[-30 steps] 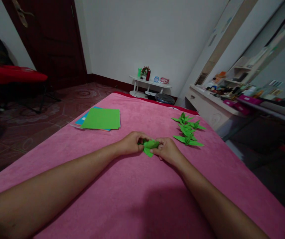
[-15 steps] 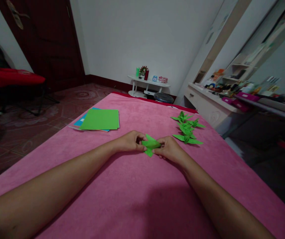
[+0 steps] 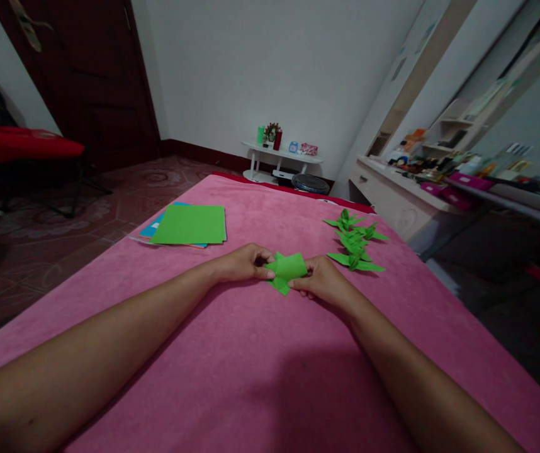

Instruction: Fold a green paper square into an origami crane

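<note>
1. The left hand (image 3: 253, 263) pinches the left edge of a folded green paper (image 3: 289, 267) between thumb and fingers.
2. The right hand (image 3: 320, 277) grips the same piece at its right side, the thumb along its lower edge and the other fingers partly hidden behind it.
3. The folded green paper sits between the two hands, near the middle of the pink cloth (image 3: 223, 352); a broad flap faces up and pointed corners stick out at the top and bottom. Whether it touches the cloth is hard to tell.
4. Beyond the right hand and to its right lies a cluster of green origami flowers (image 3: 354, 244) with sharp, spreading petals, set so close together that they overlap in view.
5. Beyond the left hand and to its left lies a loose stack of square paper sheets (image 3: 189, 224), green on top, with a blue sheet (image 3: 154, 226) showing at its left side.
6. By the far wall, a low white table (image 3: 250, 145) carries a green cup (image 3: 260, 134), a potted plant (image 3: 272, 130), a red bottle (image 3: 277, 140) and a patterned box (image 3: 308, 149).
7. A cluttered dresser (image 3: 399, 204) stands to the right; a dark red door (image 3: 85, 82) is at the left.
</note>
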`<state>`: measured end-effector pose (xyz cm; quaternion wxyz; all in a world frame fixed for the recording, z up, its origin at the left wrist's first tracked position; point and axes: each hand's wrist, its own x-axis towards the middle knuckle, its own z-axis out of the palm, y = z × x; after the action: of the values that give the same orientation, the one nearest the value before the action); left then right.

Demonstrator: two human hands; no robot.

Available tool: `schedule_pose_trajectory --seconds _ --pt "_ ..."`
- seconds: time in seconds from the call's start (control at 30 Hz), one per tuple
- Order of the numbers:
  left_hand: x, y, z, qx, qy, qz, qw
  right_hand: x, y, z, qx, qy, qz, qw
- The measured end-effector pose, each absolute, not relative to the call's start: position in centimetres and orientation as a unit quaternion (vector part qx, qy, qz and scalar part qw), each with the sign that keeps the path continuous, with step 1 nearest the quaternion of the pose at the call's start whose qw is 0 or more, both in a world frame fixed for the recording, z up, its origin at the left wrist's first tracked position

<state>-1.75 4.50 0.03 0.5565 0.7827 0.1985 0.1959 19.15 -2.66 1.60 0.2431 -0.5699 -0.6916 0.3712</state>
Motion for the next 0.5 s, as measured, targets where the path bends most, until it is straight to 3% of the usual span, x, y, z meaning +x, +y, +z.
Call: schedule_pose_trajectory --seconds 0.37,0.5 --pt "-1.4 4.0 0.0 0.798 0.226 0.219 0.514 19.0 -2.7 1.4 -0.580 -0.703 0.334 0.242" --pt "-0.9 3.7 -0.3 0.773 0.255 0.239 0.530 18.8 -2.7 1.7 -0.569 -0.687 0.377 0.250"
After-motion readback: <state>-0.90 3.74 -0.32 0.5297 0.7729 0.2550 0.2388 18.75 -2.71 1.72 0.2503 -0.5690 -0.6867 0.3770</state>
